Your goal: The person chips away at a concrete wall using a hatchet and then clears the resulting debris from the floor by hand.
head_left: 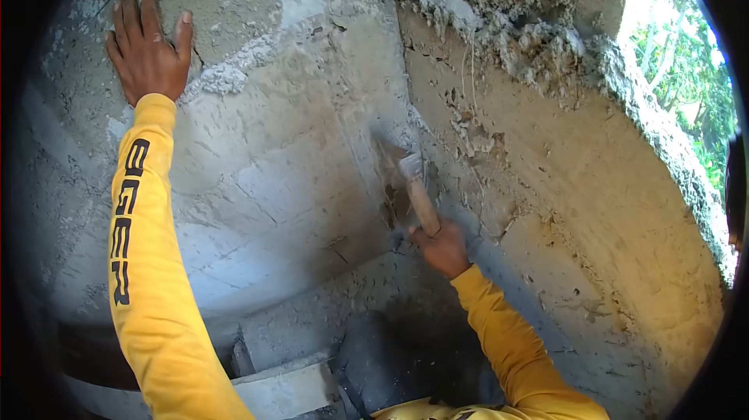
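My left hand (148, 45) is spread flat against the grey concrete block wall (273, 147), high up at the left, holding nothing. Both arms wear yellow sleeves. My right hand (443, 247) grips the wooden handle of a hammer (417, 190) down in the corner where the grey wall meets a sandy, rough wall (593, 178). The hammer's head is blurred and points up and left against the corner joint. Chipped mortar shows around the spot beside the hammer head.
Crumbly mortar (515, 37) hangs along the top of the sandy wall. An opening (679, 69) at the upper right shows green foliage outside. Grey blocks or rubble (289, 389) lie at the bottom below my arms.
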`<move>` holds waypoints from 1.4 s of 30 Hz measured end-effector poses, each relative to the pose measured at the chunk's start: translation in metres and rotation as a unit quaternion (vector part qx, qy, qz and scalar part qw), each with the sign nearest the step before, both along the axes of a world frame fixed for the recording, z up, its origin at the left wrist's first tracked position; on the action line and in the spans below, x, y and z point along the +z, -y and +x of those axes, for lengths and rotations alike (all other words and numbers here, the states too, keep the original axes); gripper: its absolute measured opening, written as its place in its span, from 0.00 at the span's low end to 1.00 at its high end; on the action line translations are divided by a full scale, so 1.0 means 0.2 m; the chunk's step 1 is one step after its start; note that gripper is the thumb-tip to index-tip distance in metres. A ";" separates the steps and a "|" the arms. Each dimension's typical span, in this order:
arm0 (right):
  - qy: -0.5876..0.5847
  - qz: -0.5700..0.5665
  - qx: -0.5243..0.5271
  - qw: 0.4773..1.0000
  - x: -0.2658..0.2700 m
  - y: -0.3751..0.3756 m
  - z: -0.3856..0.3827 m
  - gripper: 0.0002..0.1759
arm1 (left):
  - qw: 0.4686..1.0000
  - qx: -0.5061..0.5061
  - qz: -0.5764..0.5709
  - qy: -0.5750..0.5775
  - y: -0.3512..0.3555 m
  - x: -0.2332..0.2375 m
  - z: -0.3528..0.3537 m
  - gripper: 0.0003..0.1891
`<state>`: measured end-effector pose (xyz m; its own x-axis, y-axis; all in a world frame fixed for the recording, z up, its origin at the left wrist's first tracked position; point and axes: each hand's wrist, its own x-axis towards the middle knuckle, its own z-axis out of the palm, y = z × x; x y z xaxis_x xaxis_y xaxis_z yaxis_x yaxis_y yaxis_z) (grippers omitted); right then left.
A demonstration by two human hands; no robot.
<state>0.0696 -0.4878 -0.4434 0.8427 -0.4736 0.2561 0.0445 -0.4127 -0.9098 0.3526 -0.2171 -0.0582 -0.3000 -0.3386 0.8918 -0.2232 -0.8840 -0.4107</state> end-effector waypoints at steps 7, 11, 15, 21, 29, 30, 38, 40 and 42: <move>0.392 0.025 -0.013 0.919 0.45 0.00 -0.08 0.11 | 1.000 0.003 0.001 0.003 0.00 0.02 0.00 0.36; 0.209 -0.028 -0.047 0.976 0.06 -0.01 0.14 0.12 | 1.000 0.004 -0.005 0.001 0.00 0.03 0.00 0.36; -0.156 -0.045 -0.049 0.985 -0.07 0.00 0.24 0.19 | 1.000 0.007 -0.001 -0.008 0.02 0.02 -0.02 0.36; 0.232 -0.063 -0.010 0.971 0.34 0.00 -0.01 0.11 | 1.000 0.004 -0.005 -0.009 0.00 0.02 -0.02 0.36; 0.188 0.021 -0.022 0.982 0.28 -0.05 0.17 0.17 | 1.000 0.007 -0.007 -0.006 0.00 0.02 -0.01 0.36; 0.041 -0.006 -0.036 0.999 0.21 -0.04 0.19 0.18 | 1.000 0.007 -0.008 -0.008 0.00 0.02 -0.01 0.36; 0.149 -0.009 -0.026 0.989 0.39 -0.04 0.02 0.12 | 1.000 0.000 -0.006 -0.001 0.00 0.02 0.00 0.36; 0.267 -0.067 -0.034 0.961 0.52 -0.05 -0.04 0.12 | 1.000 -0.002 -0.003 0.004 -0.01 0.02 0.01 0.36; 0.296 -0.155 -0.039 0.942 0.58 -0.02 -0.08 0.11 | 1.000 -0.004 0.003 0.010 -0.01 0.02 0.02 0.36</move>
